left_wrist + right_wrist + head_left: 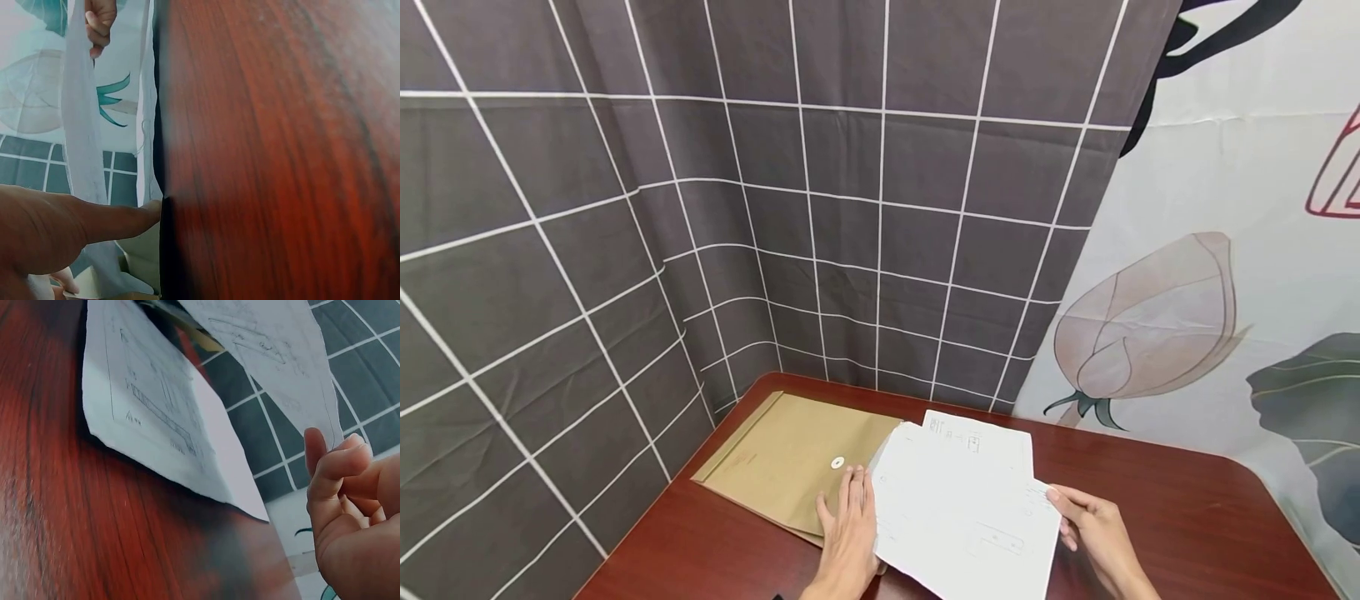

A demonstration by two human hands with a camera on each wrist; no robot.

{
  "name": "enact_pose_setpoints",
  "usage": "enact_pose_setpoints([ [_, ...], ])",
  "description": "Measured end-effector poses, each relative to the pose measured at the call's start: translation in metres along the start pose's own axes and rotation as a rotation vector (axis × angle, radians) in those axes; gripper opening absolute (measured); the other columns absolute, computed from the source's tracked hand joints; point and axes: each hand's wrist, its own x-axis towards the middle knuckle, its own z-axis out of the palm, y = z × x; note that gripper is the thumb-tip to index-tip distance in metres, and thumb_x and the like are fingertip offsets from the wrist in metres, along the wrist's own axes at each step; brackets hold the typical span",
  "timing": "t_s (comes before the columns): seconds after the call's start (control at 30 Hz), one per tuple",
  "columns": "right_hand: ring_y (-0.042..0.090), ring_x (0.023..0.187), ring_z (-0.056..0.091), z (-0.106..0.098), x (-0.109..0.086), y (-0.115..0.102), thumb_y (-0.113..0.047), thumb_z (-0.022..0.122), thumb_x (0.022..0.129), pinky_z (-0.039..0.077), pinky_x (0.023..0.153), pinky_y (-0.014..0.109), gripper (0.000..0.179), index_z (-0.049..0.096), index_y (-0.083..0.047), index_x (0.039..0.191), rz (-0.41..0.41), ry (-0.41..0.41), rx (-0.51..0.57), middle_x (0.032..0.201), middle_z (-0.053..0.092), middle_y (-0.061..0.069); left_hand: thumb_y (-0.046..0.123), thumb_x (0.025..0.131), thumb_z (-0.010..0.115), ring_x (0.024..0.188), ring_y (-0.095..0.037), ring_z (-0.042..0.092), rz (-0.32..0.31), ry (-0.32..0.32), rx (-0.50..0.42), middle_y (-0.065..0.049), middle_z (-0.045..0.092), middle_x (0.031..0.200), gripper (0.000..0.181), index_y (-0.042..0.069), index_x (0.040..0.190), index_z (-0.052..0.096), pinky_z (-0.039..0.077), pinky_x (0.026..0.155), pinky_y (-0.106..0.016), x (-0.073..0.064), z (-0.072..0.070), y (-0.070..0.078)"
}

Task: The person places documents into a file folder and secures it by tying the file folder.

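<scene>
My right hand point(1101, 533) pinches the right corner of a white paper sheet point(955, 508) between thumb and fingers. In the right wrist view this raised sheet point(269, 353) carries faint line drawings and tilts above the table. A second drawn sheet point(156, 419) lies on the tabletop beneath it. My left hand point(850, 533) is at the sheet's left edge, over the near right part of a brown paper envelope point(797, 442), its fingers extended. The left thumb point(119, 222) stretches straight to a paper edge by the tabletop. The raised sheet hides part of the envelope and lower paper.
The envelope has a white round button point(838, 462) and a folded flap along its left side. Everything lies on a reddish-brown wooden table point(1165, 492) with rounded corners. Behind it hang a grey gridded curtain point(842, 233) and a white flowered cloth point(1195, 183).
</scene>
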Motion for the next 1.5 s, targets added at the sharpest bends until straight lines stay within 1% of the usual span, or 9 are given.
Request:
enact_pose_setpoints([
  [0.1, 0.011, 0.045, 0.041, 0.007, 0.004, -0.002, -0.022, 0.065, 0.092, 0.037, 0.044, 0.023, 0.045, 0.058, 0.009, 0.124, 0.035, -0.008, 0.004, 0.057, 0.048, 0.001, 0.007, 0.051, 0.09, 0.137, -0.035, 0.031, -0.002, 0.012, -0.004, -0.02, 0.039, 0.144, 0.103, -0.007, 0.14, 0.04, 0.032, 0.094, -0.069, 0.0, 0.001, -0.001],
  [0.2, 0.01, 0.046, 0.041, 0.013, 0.009, -0.004, -0.02, 0.063, 0.094, 0.037, 0.046, 0.023, 0.045, 0.056, 0.01, 0.127, 0.039, -0.029, 0.015, 0.058, 0.048, 0.002, 0.006, 0.05, 0.09, 0.137, -0.036, 0.031, -0.001, 0.022, -0.01, -0.021, 0.04, 0.144, 0.104, -0.008, 0.14, 0.04, 0.031, 0.095, -0.069, 0.0, 0.001, -0.001],
  [0.43, 0.009, 0.046, 0.042, 0.027, 0.016, -0.007, -0.02, 0.064, 0.093, 0.038, 0.046, 0.022, 0.046, 0.056, 0.011, 0.126, 0.026, -0.035, 0.021, 0.058, 0.048, 0.001, 0.004, 0.047, 0.09, 0.135, -0.036, 0.031, 0.009, 0.023, -0.03, -0.022, 0.04, 0.143, 0.106, -0.008, 0.139, 0.039, 0.031, 0.094, -0.07, -0.001, 0.002, -0.001],
  [0.6, 0.01, 0.046, 0.041, 0.039, 0.021, -0.013, -0.02, 0.064, 0.093, 0.037, 0.045, 0.022, 0.046, 0.055, 0.011, 0.126, 0.014, -0.047, 0.03, 0.058, 0.048, 0.002, 0.009, 0.044, 0.092, 0.135, -0.036, 0.03, 0.013, 0.027, -0.012, -0.021, 0.039, 0.144, 0.111, -0.008, 0.139, 0.038, 0.031, 0.094, -0.07, -0.001, 0.002, -0.002],
  [0.73, 0.009, 0.046, 0.042, 0.047, 0.027, -0.016, -0.019, 0.064, 0.093, 0.037, 0.045, 0.021, 0.046, 0.055, 0.011, 0.126, 0.006, -0.059, 0.031, 0.059, 0.048, 0.002, 0.009, 0.045, 0.092, 0.136, -0.036, 0.031, 0.015, 0.045, 0.004, -0.021, 0.04, 0.144, 0.108, -0.007, 0.139, 0.04, 0.032, 0.094, -0.069, -0.001, 0.002, -0.003],
  [0.83, 0.008, 0.046, 0.042, 0.05, 0.03, -0.017, -0.018, 0.064, 0.093, 0.037, 0.045, 0.02, 0.045, 0.055, 0.011, 0.127, 0.006, -0.058, 0.024, 0.058, 0.049, 0.002, 0.011, 0.047, 0.092, 0.136, -0.036, 0.031, 0.01, 0.026, -0.006, -0.021, 0.039, 0.144, 0.108, -0.007, 0.14, 0.039, 0.031, 0.095, -0.069, -0.001, 0.001, -0.003],
  [1.0, 0.008, 0.047, 0.042, 0.05, 0.033, -0.017, -0.014, 0.062, 0.094, 0.037, 0.045, 0.02, 0.042, 0.055, 0.011, 0.126, 0.016, -0.04, 0.02, 0.058, 0.049, 0.001, 0.026, 0.047, 0.095, 0.138, -0.036, 0.03, 0.003, -0.033, -0.014, -0.021, 0.037, 0.146, 0.117, -0.007, 0.142, 0.037, 0.03, 0.097, -0.068, -0.001, -0.001, -0.003],
  [1.23, 0.008, 0.048, 0.043, 0.059, 0.035, -0.018, -0.017, 0.062, 0.095, 0.037, 0.046, 0.021, 0.041, 0.057, 0.01, 0.126, 0.012, -0.054, 0.012, 0.059, 0.049, 0.001, 0.027, 0.046, 0.095, 0.137, -0.036, 0.031, 0.015, -0.009, -0.007, -0.021, 0.038, 0.145, 0.117, -0.008, 0.141, 0.037, 0.031, 0.096, -0.068, -0.002, 0.0, -0.005],
  [1.5, 0.009, 0.046, 0.044, 0.075, 0.038, -0.021, -0.018, 0.062, 0.095, 0.038, 0.046, 0.022, 0.041, 0.058, 0.008, 0.126, -0.018, -0.05, -0.007, 0.059, 0.049, 0.002, 0.032, 0.048, 0.095, 0.137, -0.034, 0.03, 0.027, -0.015, -0.004, -0.02, 0.038, 0.145, 0.116, -0.007, 0.142, 0.038, 0.03, 0.096, -0.067, -0.001, 0.001, -0.004],
])
